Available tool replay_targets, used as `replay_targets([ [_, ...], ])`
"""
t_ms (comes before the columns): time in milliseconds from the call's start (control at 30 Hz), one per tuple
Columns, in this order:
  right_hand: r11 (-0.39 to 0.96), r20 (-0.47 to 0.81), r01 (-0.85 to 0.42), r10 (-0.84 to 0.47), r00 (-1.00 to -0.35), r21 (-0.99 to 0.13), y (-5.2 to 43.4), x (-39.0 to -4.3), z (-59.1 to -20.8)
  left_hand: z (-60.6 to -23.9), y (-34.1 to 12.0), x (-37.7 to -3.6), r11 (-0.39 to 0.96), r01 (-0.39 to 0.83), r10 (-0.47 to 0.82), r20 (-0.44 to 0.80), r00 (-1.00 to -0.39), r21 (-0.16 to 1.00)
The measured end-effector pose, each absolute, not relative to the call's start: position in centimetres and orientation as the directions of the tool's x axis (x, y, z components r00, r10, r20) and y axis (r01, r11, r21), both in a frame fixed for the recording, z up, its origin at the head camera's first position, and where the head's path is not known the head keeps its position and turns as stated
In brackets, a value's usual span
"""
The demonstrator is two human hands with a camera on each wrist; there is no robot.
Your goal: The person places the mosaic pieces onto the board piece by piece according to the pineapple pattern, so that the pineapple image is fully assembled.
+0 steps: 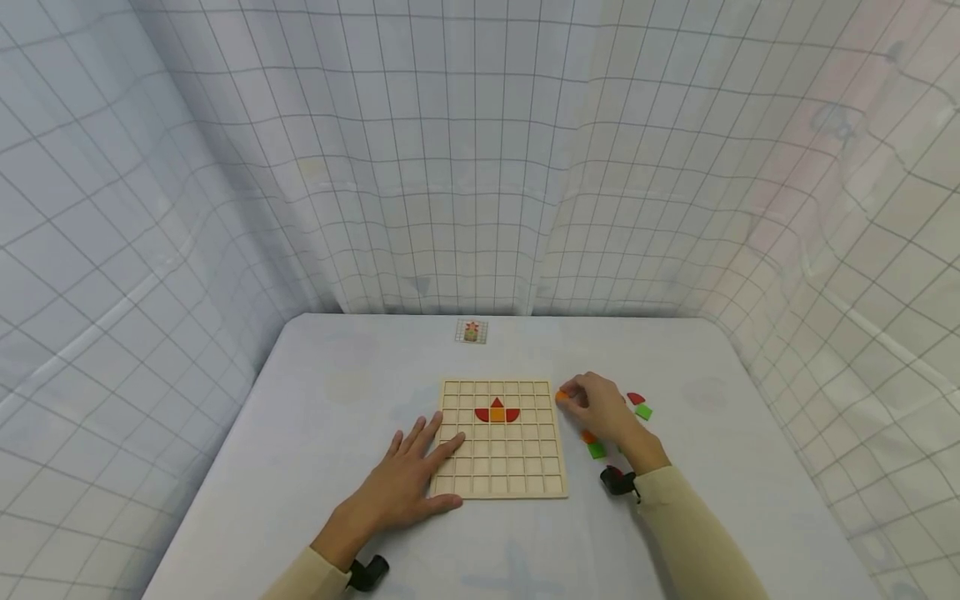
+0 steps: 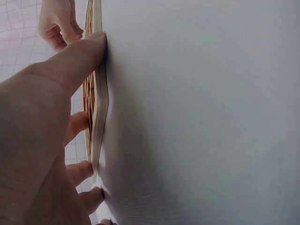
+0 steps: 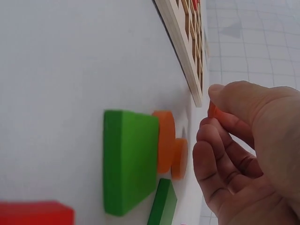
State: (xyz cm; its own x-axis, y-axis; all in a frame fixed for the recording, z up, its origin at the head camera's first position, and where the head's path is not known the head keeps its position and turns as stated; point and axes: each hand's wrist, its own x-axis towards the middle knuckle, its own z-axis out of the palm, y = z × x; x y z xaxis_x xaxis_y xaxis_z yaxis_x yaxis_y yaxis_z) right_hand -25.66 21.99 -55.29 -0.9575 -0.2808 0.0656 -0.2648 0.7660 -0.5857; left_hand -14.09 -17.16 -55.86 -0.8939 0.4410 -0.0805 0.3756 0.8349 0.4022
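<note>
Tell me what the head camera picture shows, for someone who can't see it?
A person's right hand pinches a small orange piece just right of a square wooden grid board on a pale table. The left hand rests flat on the board's left edge. The board holds a small red and orange pattern; green, red and orange pieces lie nearby.

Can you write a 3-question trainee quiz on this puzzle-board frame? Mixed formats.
1. True or false: the left hand lies flat on the wooden grid board.
2. What does the right hand pinch? A) green tile B) orange piece C) red triangle
3. Fill in: the pieces set in the board are red and ____.

Key: 1 true, fingers spread over the board's left edge. 2 B, held beside the board's right edge. 3 orange: an orange square sits under a red triangle.
</note>
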Motion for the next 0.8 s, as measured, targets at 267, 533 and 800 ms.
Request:
replay_targets([
  [267,0.728,0.108,-0.328,-0.333,-0.937,-0.602,21.0,-25.1,-55.4,-56.0,-17.2,-14.1,0.832,0.376,0.440,-0.071,-0.895,0.408],
  [533,0.692,0.125,-0.393,-0.406,-0.905,-0.606,19.3,-24.0,-55.2,-55.9,-17.1,-14.0,0.832,0.371,0.435,-0.070,-0.898,0.412],
  [800,0.642,0.162,-0.485,-0.495,-0.854,-0.594,17.6,-23.3,-55.2,-55.9,-17.1,-14.0,0.833,0.370,0.434,-0.071,-0.898,0.412],
])
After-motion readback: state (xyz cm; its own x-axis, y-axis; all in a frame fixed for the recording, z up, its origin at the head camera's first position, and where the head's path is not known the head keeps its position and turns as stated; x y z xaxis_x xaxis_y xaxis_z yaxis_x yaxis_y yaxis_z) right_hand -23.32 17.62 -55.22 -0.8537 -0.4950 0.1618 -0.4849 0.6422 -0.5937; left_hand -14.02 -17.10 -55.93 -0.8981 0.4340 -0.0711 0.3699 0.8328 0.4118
